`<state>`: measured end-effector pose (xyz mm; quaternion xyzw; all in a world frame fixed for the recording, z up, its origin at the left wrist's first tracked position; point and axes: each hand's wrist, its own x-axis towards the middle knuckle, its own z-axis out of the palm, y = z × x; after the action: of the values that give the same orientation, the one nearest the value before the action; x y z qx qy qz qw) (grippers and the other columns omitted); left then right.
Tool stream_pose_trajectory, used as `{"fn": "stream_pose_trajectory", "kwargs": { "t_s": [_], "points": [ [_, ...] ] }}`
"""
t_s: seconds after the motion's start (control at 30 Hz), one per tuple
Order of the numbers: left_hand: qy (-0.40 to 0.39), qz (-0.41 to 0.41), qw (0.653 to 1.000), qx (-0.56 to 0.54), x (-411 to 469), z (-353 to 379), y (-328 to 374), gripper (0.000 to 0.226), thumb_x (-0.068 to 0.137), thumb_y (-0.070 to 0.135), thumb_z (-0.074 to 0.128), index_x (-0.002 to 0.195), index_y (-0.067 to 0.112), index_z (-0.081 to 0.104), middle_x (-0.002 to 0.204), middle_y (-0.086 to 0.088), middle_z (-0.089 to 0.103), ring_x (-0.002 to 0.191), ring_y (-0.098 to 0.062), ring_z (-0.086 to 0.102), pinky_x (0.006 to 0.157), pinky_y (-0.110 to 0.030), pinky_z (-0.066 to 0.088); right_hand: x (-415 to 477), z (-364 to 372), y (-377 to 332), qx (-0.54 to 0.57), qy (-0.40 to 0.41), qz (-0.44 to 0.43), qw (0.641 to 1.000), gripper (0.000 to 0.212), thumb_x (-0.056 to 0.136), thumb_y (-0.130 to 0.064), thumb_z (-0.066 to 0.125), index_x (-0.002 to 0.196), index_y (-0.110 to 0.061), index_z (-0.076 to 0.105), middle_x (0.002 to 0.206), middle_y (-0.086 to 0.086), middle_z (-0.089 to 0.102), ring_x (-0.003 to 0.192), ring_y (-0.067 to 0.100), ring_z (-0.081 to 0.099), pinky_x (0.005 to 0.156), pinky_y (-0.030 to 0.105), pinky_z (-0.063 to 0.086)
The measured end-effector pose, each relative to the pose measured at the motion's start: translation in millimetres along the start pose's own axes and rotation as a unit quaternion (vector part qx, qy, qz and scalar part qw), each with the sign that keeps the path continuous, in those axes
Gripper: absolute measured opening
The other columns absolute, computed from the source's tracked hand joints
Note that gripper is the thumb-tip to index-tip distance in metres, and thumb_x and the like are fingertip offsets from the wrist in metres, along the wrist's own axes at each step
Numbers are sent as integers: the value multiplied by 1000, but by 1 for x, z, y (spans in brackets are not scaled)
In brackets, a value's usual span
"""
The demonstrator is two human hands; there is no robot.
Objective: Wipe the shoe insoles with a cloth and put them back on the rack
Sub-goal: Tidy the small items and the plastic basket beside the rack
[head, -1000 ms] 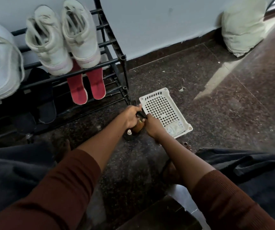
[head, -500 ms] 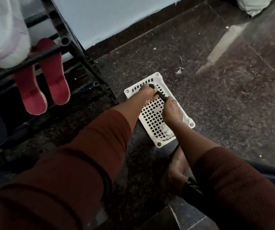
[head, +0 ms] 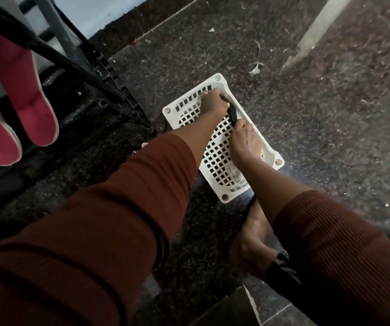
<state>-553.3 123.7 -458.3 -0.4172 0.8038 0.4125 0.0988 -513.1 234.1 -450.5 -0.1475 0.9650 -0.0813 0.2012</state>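
Observation:
Both my hands are over a white perforated plastic basket (head: 220,78) on the dark floor. My left hand (head: 213,103) and my right hand (head: 244,142) each grip one end of a dark, thin twisted piece (head: 231,112), probably a cloth, stretched between them. Two pink insoles (head: 22,95) hang over the bars of the black shoe rack (head: 76,60) at the left. Something small and pale lies in the basket's near end (head: 233,174), partly hidden by my right wrist.
My bare foot (head: 251,241) rests on the floor just below the basket. Bits of litter (head: 255,69) dot the speckled floor beyond it. A wall with a dark skirting (head: 118,22) runs behind the rack. A dark box corner (head: 231,307) shows at the bottom.
The view has tilted down and moved closer. My hands moved from beside the basket to over it and now hold the dark piece pulled out between them; the brown bottle is out of view.

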Motion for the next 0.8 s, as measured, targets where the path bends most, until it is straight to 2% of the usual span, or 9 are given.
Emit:
{"fn": "stream_pose_trajectory", "kwargs": {
  "t_s": [0.1,0.23,0.33,0.5,0.6,0.67,0.73,0.8],
  "points": [
    [38,-11,999,-12,0,5,-4,28,87,11,61,114,19,60,129,-8,43,105,-22,57,89,-26,43,-2,-2,-2,-35,7,12,999,27,94,1,31,119,-3,42,114,19,51,97,34,56,70,38,40],
    [41,-24,999,-23,-5,-2,-5,41,88,12,61,128,19,53,136,-8,38,112,-22,54,93,-28,42,-11,-8,-3,-90,27,-1,996,37,89,3,46,125,-2,40,113,18,51,96,33,55,77,41,44],
    [49,-12,998,-39,-18,-14,-5,48,89,13,62,135,17,48,141,-9,37,119,-22,51,95,-28,41,-19,-15,-5,-116,41,-15,992,38,88,2,48,126,-3,41,114,17,50,97,31,54,77,40,43],
    [87,18,992,-94,-68,-25,-31,29,92,8,54,120,9,60,125,-13,53,109,-25,56,92,-28,41,-44,-26,-15,-111,52,-49,991,27,89,-1,49,116,-6,47,110,15,51,87,24,49,72,35,41],
    [136,22,981,-134,-111,-25,-65,24,92,5,52,113,3,64,115,-15,62,107,-27,57,93,-30,40,-66,-17,-26,-123,44,-121,984,26,91,-6,45,117,-7,47,112,15,51,93,27,50,73,35,42],
    [168,20,976,-137,-138,-23,-94,20,90,4,54,106,1,65,105,-16,66,101,-29,58,92,-32,39,-81,-4,-34,-112,58,-182,975,23,88,-5,43,109,-5,53,105,16,55,90,31,53,70,37,43],
    [185,6,973,-137,-158,-21,-124,17,89,4,54,102,1,65,100,-16,66,97,-31,59,87,-33,39,-96,9,-42,-95,84,-226,966,24,80,-8,38,87,-5,61,83,15,59,72,31,58,58,35,46],
    [197,-13,971,-138,-172,-23,-150,15,89,5,54,99,2,65,99,-17,66,96,-33,60,85,-34,41,-109,22,-49,-84,100,-254,958,28,74,-13,34,72,-8,61,68,10,58,58,28,57,47,30,44]
  ]
}}
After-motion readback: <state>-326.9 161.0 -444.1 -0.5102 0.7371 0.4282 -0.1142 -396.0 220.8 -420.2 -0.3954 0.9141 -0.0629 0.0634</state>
